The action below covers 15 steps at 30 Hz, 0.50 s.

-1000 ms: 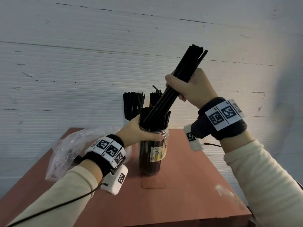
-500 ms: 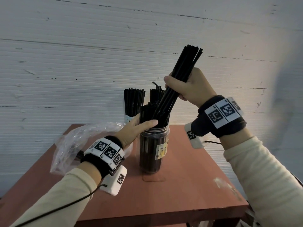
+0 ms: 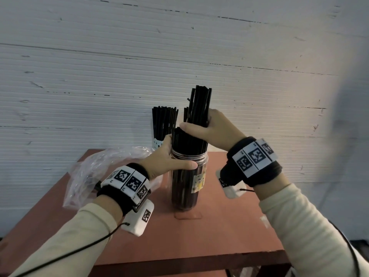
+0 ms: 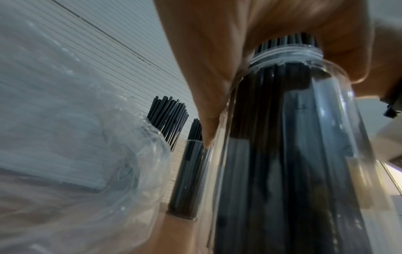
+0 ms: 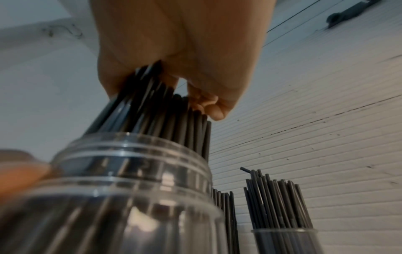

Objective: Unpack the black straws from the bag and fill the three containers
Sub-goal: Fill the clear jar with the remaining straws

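**Last bundle going into the near jar**

The right hand (image 3: 209, 130) grips a bundle of black straws (image 3: 199, 104), upright, directly above the clear jar (image 3: 189, 188), lower ends apparently entering. The left hand (image 3: 167, 158) wraps the jar's neck on the table (image 3: 219, 236).

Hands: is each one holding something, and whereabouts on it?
The left hand grips the clear jar round its neck. The right hand grips a bundle of black straws near its middle, above the jar's mouth.

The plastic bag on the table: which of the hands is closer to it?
Left. The left hand grips the jar beside the bag; the right hand holds straws above the jar.
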Tool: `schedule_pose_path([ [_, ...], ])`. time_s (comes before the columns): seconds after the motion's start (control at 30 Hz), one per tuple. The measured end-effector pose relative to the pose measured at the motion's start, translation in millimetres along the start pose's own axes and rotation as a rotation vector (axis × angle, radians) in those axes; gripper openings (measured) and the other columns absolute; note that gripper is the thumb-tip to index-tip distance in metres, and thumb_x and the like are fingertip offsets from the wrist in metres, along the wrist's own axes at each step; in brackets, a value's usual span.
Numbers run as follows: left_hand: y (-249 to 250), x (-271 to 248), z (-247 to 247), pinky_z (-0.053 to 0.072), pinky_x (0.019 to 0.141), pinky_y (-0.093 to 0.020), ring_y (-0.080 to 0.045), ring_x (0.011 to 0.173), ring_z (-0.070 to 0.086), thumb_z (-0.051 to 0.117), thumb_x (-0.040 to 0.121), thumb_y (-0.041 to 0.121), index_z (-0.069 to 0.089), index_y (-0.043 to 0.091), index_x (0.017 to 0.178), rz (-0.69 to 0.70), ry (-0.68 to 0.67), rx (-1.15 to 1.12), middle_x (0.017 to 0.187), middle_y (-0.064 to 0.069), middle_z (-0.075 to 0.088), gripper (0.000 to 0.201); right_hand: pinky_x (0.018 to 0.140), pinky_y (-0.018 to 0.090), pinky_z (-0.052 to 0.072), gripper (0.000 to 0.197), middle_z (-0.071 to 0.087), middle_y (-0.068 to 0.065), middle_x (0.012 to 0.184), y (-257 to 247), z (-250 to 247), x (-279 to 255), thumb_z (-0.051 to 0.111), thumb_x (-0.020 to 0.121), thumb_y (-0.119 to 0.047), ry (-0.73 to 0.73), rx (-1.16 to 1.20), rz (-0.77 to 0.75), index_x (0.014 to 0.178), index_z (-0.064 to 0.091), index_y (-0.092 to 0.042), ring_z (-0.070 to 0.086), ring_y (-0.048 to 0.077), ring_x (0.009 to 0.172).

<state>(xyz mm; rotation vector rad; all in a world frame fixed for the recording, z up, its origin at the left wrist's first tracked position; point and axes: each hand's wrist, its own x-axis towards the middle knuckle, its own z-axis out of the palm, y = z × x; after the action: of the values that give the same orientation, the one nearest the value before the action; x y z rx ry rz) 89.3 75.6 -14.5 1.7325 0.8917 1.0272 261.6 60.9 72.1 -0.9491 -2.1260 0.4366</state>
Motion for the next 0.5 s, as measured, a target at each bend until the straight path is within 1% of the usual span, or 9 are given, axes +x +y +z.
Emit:
schedule_pose_path([
  [0.03,0,0,-1,0.047,0.100,-0.031,-0.005,0.119,0.056,0.086,0.052,0.036,0.026,0.024,0.142,-0.009,0.005,0.005,0.131,0.006,0.056,0.109,0.063,0.010,0.045,0.013,0.063,-0.013,0.077,0,1,-3,0.070,0.088,-0.028,0.034,0.025,-0.013,0.085,0.060,-0.020,0.060,-0.006,0.071],
  [0.07,0,0,0,0.048,0.099,-0.030,-0.004,0.118,0.056,0.086,0.051,0.038,0.027,0.024,0.141,-0.015,0.006,0.007,0.131,0.006,0.056,0.109,0.069,0.009,0.046,0.021,0.064,-0.007,0.091,0,2,-5,0.072,0.085,-0.030,0.076,0.034,-0.021,0.098,0.061,-0.017,0.060,-0.005,0.080],
  [0.1,1,0,0,0.048,0.097,-0.028,-0.004,0.117,0.056,0.086,0.051,0.039,0.028,0.023,0.140,-0.022,0.009,0.008,0.130,0.007,0.056,0.107,0.075,0.010,0.046,0.038,0.062,-0.002,0.104,0,2,-6,0.074,0.082,-0.034,0.121,0.041,-0.031,0.110,0.058,-0.017,0.059,-0.004,0.090],
  [0.17,1,-2,0,0.046,0.098,-0.028,-0.005,0.118,0.056,0.085,0.051,0.041,0.032,0.024,0.137,-0.030,0.021,0.006,0.130,0.006,0.056,0.103,0.087,0.014,0.046,0.069,0.052,-0.002,0.127,0,2,-6,0.077,0.077,-0.042,0.224,0.064,-0.069,0.132,0.041,-0.020,0.054,0.002,0.111],
  [0.23,-2,-4,1,0.045,0.102,-0.033,-0.008,0.118,0.057,0.086,0.052,0.041,0.037,0.025,0.132,-0.023,0.039,-0.005,0.129,0.006,0.058,0.095,0.102,0.020,0.041,0.085,0.039,-0.001,0.142,-6,-2,-4,0.076,0.079,-0.041,0.329,0.050,-0.154,0.145,0.025,-0.022,0.044,0.007,0.127],
  [0.27,-3,-5,1,0.046,0.102,-0.034,-0.008,0.117,0.059,0.087,0.053,0.040,0.040,0.025,0.131,-0.016,0.048,-0.015,0.128,0.005,0.060,0.092,0.106,0.021,0.038,0.084,0.036,0.000,0.145,-9,-4,-3,0.074,0.082,-0.037,0.372,0.018,-0.206,0.147,0.023,-0.020,0.041,0.009,0.131],
  [0.33,-3,-8,2,0.046,0.100,-0.033,-0.006,0.115,0.060,0.086,0.056,0.039,0.043,0.023,0.132,-0.005,0.067,-0.031,0.126,0.006,0.063,0.089,0.108,0.017,0.035,0.065,0.041,0.002,0.144,-16,-4,1,0.066,0.090,-0.029,0.430,-0.108,-0.310,0.145,0.035,-0.014,0.041,0.007,0.131],
  [0.43,0,-13,5,0.044,0.103,-0.035,-0.006,0.117,0.059,0.085,0.056,0.043,0.045,0.022,0.134,0.001,0.081,-0.027,0.126,0.007,0.063,0.090,0.099,0.006,0.034,0.034,0.057,0.004,0.127,-16,5,4,0.058,0.094,-0.018,0.428,-0.244,-0.394,0.126,0.058,-0.007,0.049,0.003,0.115],
  [0.5,1,-15,7,0.043,0.106,-0.040,-0.009,0.119,0.059,0.085,0.056,0.046,0.045,0.023,0.134,-0.004,0.081,-0.018,0.126,0.007,0.064,0.090,0.095,0.008,0.038,0.025,0.062,0.003,0.117,-8,16,-1,0.057,0.094,-0.014,0.409,-0.264,-0.379,0.116,0.064,-0.006,0.055,0.006,0.108],
])
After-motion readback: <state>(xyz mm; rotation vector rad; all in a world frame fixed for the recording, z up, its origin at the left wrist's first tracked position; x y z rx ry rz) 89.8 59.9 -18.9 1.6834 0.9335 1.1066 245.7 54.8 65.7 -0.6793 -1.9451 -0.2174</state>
